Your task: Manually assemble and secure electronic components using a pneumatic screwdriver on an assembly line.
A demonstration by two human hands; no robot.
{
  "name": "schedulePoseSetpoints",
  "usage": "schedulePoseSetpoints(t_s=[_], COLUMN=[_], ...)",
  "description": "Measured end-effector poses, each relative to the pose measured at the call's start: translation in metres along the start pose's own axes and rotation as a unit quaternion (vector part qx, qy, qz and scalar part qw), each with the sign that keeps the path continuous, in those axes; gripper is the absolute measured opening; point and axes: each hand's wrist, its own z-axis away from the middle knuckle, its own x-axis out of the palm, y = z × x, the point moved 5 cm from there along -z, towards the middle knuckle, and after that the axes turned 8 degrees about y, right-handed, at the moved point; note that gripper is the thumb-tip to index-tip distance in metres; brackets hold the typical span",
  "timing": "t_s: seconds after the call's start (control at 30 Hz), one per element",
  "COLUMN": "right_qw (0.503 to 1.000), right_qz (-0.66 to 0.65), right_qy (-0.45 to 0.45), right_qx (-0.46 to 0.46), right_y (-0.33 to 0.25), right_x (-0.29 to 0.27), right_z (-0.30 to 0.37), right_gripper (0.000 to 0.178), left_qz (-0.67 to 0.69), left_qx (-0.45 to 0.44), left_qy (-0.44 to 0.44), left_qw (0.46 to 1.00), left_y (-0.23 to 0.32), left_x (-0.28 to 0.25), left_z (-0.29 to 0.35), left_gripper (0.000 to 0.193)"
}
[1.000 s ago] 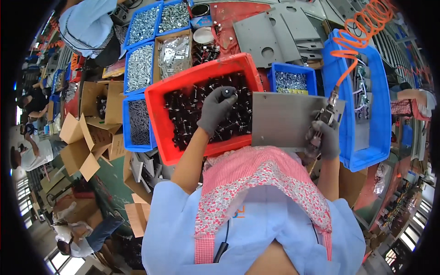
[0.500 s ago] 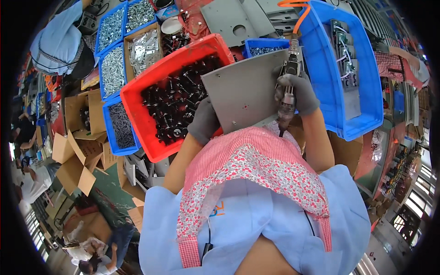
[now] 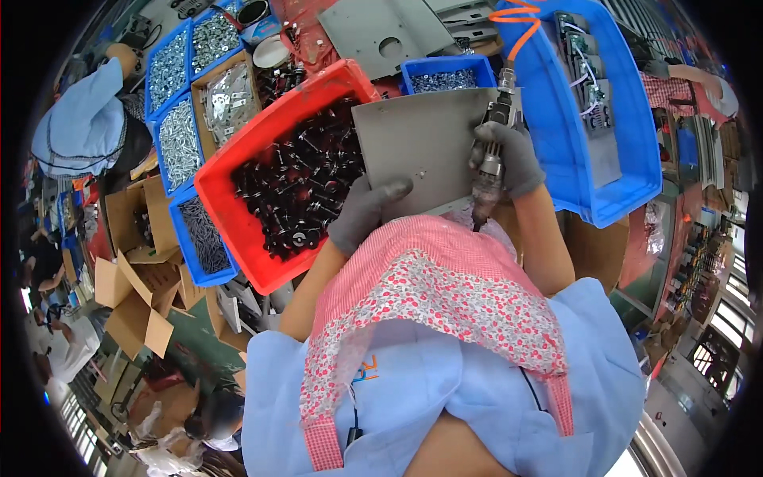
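Note:
My left hand (image 3: 362, 215), in a dark grey glove, is closed on the lower left edge of a grey sheet-metal panel (image 3: 425, 147), its thumb lying over the panel's face. The panel is tilted in front of my apron, and small holes show in it. In my gloved right hand (image 3: 515, 161) is a metal air screwdriver (image 3: 489, 171), gripped at the panel's right edge. Its bit end points down toward my apron. An orange coiled air hose (image 3: 524, 30) runs up from its top. Whether the right fingers also touch the panel is hard to see.
Left of the panel stands a red bin (image 3: 214, 179) of black screw-like parts. Blue bins (image 3: 171, 179) of metal fasteners lie further left, and a small blue bin (image 3: 409, 67) of screws sits behind. A large blue tub (image 3: 592, 203) with circuit boards is at right.
My left thumb has come over onto the panel's face. The panel has changed its tilt slightly, and the screwdriver has shifted a little left. The surroundings have shifted somewhat in view.

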Motion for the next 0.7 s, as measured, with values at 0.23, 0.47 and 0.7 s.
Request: schedulePoseSetpoints(t_s=[0.23, 0.47, 0.7], right_qw=[0.999, 0.958, 0.936], right_qz=[-0.016, -0.124, -0.138], right_qy=[-0.021, -0.014, 0.162], right_qx=[-0.039, -0.257, -0.282], right_y=[-0.022, -0.104, -0.062], right_x=[-0.002, -0.036, -0.068], right_z=[0.005, 0.000, -0.062], right_gripper=[0.020, 0.028, 0.014], left_qz=[-0.028, 0.031, 0.210], left_qx=[0.068, 0.215, 0.159], left_qy=[0.072, 0.154, 0.081], left_qw=[0.995, 0.964, 0.961], left_y=[0.010, 0.071, 0.067], left_x=[-0.015, -0.078, -0.098], left_z=[-0.014, 0.007, 0.013], left_gripper=[0.046, 0.034, 0.043])
